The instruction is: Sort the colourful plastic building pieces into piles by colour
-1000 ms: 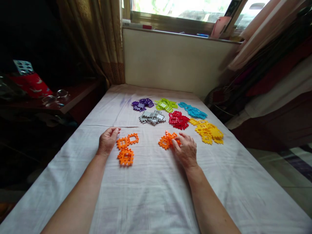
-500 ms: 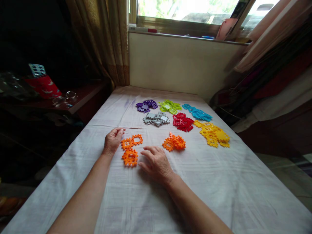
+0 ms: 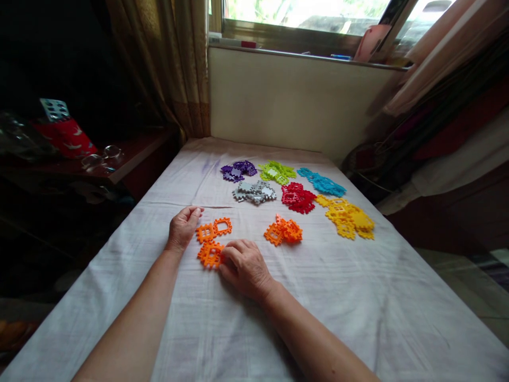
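Observation:
Orange toothed plastic pieces point(image 3: 209, 254) lie in a small stack, and the fingertips of my right hand point(image 3: 244, 268) are closed on their right edge. Just above are two more orange frames, one with a cross-barred window point(image 3: 205, 232) and one with an open centre point(image 3: 222, 226). My left hand point(image 3: 184, 228) rests on the cloth to their left, thumb and fingers pressed together; whatever they may hold is too small to make out. Another orange pile point(image 3: 284, 231) sits to the right of my right hand.
Farther back on the cloth-covered table point(image 3: 318, 307) lie purple point(image 3: 238, 171), green point(image 3: 277, 172), blue point(image 3: 322, 182), grey point(image 3: 254, 192), red point(image 3: 298, 198) and yellow point(image 3: 348, 217) piles. Eyeglasses point(image 3: 102, 158) and a red container point(image 3: 71, 139) stand on the dark side table.
My right hand has moved left to the stacked orange pieces, and its spread fingers have closed at their edge. My left hand has stayed in place. The view has shifted slightly.

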The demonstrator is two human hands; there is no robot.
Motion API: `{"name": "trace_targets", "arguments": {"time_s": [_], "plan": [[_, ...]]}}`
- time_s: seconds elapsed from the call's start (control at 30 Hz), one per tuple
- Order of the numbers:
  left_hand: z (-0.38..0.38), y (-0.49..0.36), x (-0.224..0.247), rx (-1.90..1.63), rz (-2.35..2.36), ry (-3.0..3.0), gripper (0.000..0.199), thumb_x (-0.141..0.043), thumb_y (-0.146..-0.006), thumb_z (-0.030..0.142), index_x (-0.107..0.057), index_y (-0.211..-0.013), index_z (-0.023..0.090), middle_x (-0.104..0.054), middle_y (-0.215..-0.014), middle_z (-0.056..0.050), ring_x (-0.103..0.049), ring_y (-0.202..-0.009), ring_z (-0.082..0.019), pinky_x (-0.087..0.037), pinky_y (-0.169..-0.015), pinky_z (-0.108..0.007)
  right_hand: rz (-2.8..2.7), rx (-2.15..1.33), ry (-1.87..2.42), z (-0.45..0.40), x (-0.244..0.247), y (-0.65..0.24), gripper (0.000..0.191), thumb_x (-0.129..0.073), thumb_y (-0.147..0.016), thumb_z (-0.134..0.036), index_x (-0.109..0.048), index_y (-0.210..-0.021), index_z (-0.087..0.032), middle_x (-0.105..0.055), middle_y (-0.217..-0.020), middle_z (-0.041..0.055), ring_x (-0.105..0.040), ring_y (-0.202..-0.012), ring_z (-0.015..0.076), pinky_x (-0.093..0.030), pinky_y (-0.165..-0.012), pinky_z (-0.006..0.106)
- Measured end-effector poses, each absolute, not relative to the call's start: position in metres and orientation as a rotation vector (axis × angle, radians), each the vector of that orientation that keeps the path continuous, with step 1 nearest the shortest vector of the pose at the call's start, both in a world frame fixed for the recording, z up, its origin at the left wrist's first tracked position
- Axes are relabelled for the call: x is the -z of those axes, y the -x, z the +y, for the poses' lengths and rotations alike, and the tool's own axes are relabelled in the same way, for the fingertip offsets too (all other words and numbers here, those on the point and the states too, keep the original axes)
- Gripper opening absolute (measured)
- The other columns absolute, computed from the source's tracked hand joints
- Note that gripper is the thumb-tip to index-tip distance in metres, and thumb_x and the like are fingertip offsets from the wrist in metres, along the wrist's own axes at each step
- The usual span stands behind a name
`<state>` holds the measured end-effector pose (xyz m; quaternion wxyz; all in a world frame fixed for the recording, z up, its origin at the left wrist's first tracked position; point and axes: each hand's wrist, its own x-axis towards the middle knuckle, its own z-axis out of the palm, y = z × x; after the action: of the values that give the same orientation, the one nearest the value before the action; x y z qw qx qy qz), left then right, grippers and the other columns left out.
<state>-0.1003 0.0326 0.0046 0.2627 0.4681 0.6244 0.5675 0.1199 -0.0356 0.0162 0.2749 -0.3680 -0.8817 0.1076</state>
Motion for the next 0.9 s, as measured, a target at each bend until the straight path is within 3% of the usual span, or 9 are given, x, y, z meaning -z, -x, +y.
{"name": "trace_targets", "arguments": {"time_s": [0.13,0.4,0.7,0.9], "plan": [[0.032,0.100,-0.005,-1.532,1.687,-1.268,0.042,-0.063,-0.072,0.057,-0.073,-0.087,0.019,-0.075,-0.086,-0.006,-0.068,-0.082,-0.018,-0.054,-0.078,-0.031,-2.261,-0.176,1.017,-0.029,-0.017,-0.133,0.018,-0.067,-0.085,-0.028,-0.067,-0.103,-0.022,-0.071,-0.107,0.0047,-0.061,-0.096,0.0206,-0.041,-0.087,0.034],[0.032,0.100,-0.007,-1.522,1.692,-1.283,0.039,-0.062,-0.074,0.055,-0.073,-0.087,0.020,-0.075,-0.085,-0.006,-0.068,-0.082,-0.019,-0.054,-0.078,-0.031,-2.017,0.225,1.484,0.011,-0.023,-0.189,0.015,-0.065,-0.088,-0.034,-0.069,-0.095,-0.022,-0.070,-0.100,0.0081,-0.057,-0.094,0.0248,-0.034,-0.088,0.037],[0.033,0.100,-0.006,-1.531,1.697,-1.290,0.035,-0.062,-0.075,0.052,-0.073,-0.087,0.021,-0.075,-0.083,-0.005,-0.069,-0.081,-0.019,-0.055,-0.077,-0.031,-1.974,0.308,1.526,0.011,-0.018,-0.193,0.017,-0.063,-0.090,-0.037,-0.071,-0.093,-0.022,-0.070,-0.104,0.0080,-0.054,-0.096,0.0248,-0.032,-0.089,0.039],[0.033,0.100,-0.007,-1.525,1.703,-1.290,0.035,-0.062,-0.075,0.051,-0.073,-0.087,0.020,-0.075,-0.083,-0.005,-0.069,-0.081,-0.019,-0.055,-0.077,-0.031,-2.158,0.107,1.399,0.012,-0.027,-0.169,0.015,-0.060,-0.091,-0.028,-0.072,-0.098,-0.023,-0.070,-0.109,0.0076,-0.055,-0.103,0.0251,-0.037,-0.094,0.040]]}}
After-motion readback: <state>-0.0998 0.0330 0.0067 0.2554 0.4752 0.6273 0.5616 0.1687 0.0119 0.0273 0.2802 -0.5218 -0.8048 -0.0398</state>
